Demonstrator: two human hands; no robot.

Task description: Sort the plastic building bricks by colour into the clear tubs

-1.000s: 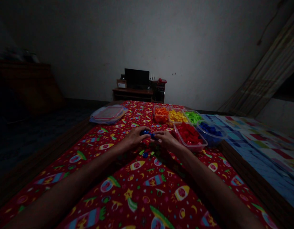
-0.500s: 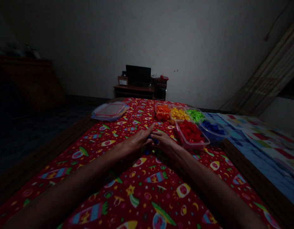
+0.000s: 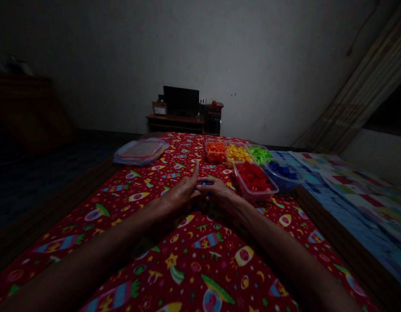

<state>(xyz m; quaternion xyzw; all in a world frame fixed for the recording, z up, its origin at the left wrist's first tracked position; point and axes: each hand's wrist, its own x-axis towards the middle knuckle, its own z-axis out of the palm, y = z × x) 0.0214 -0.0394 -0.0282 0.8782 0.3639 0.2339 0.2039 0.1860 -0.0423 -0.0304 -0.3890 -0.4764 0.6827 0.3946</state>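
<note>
Over the middle of the red patterned tablecloth point(image 3: 187, 255), my two hands meet. Thumb raised and fingers stretched towards the right, my left hand point(image 3: 180, 191) is open beside the other hand's fingertips. The fingers of my right hand point(image 3: 220, 190) curl round a small blue block point(image 3: 204, 183), partly hidden by them. Beneath the hands it is dark, and whatever lies there is mostly covered. To the right stands a clear tub point(image 3: 257, 197) of red blocks, nearest to my right hand.
Behind the red tub are tubs of orange pieces point(image 3: 216, 148), yellow pieces point(image 3: 238, 153) and green pieces point(image 3: 259, 154). A round tub point(image 3: 285, 185) with blue blocks stands right. Stacked lids point(image 3: 141, 151) lie at the far left. A bed point(image 3: 343, 190) adjoins the table's right side.
The view has swung slightly to the right, so everything sits further left. My left thumb now points more upright, and the blue block shows more clearly between my right fingers.
</note>
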